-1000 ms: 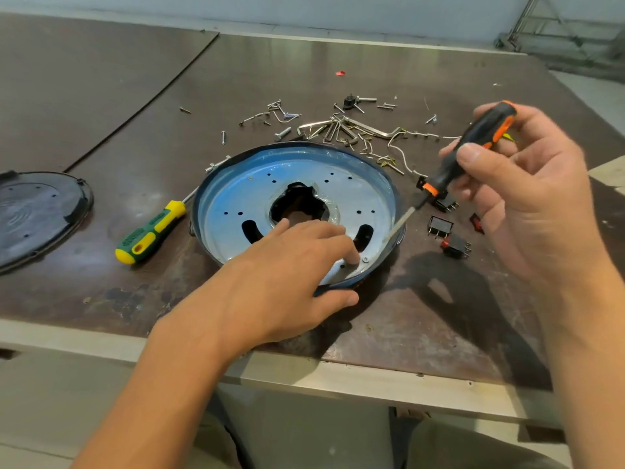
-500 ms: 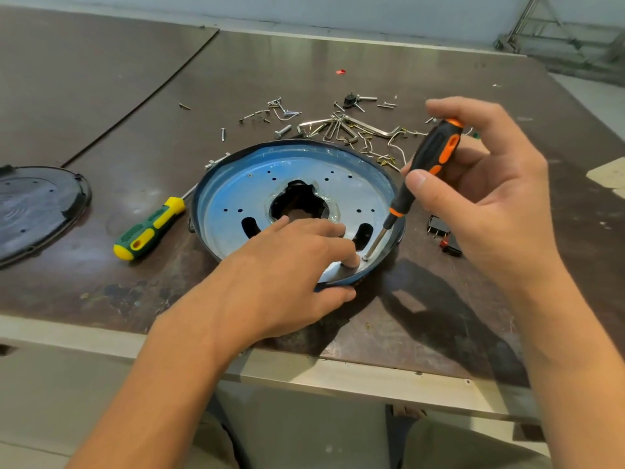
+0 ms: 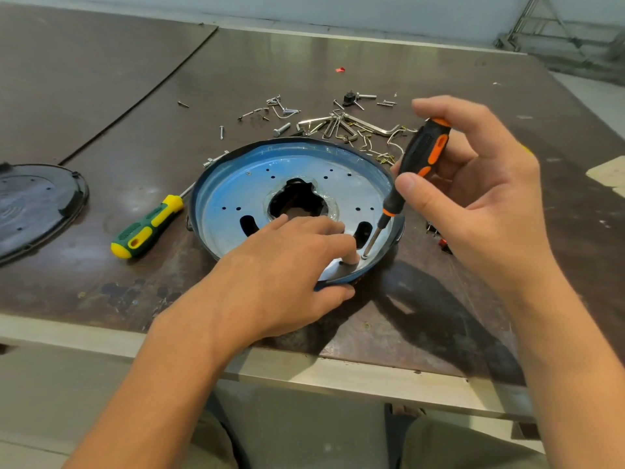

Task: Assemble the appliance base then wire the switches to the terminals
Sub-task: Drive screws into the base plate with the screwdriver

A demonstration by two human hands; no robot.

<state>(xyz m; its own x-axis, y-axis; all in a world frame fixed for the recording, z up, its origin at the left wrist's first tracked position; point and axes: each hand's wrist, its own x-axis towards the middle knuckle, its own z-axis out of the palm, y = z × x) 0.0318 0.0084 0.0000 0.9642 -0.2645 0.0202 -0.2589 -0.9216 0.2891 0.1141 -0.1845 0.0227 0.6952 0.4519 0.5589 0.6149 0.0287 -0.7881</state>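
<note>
- Base (image 3: 236,198): shallow round metal dish, blue-filmed inside, dark rim, open side up on counter (image 3: 439,62), close to its near edge.
- Handling (judgement): thin pressed sheet, so probably light and stiff. Film looks slick, so the dish may spin or skate under turning force. Cut-out edges are possibly sharp. Best hold is the rim, close to the fastening point.
- Left hand (image 3: 280,265): clamps near rim of base, thumb outside the rim, fingers curled over onto the plate. One fingertip presses just beside the screw (image 3: 364,256).
- Right hand (image 3: 480,198): fingers and thumb wrapped round handle of black-and-orange screwdriver (image 3: 422,154). Shaft slants down, tip on the screw at near-right of base, just beside a slot.
- Contents of base: that screw, plus one small fastener head at its far-left. Large central cut-out, two slots and several small holes stand open.
- Left of base: green-and-yellow screwdriver (image 3: 145,230), shaft running up to the rim. Black cover (image 3: 37,204) lies further left, well apart.
- Behind base: loose hardware (image 3: 338,126), a scatter of screws, bent wires and clips.
- Right of base: switches (image 3: 443,245), mostly hidden behind right hand. Count not readable.
</note>
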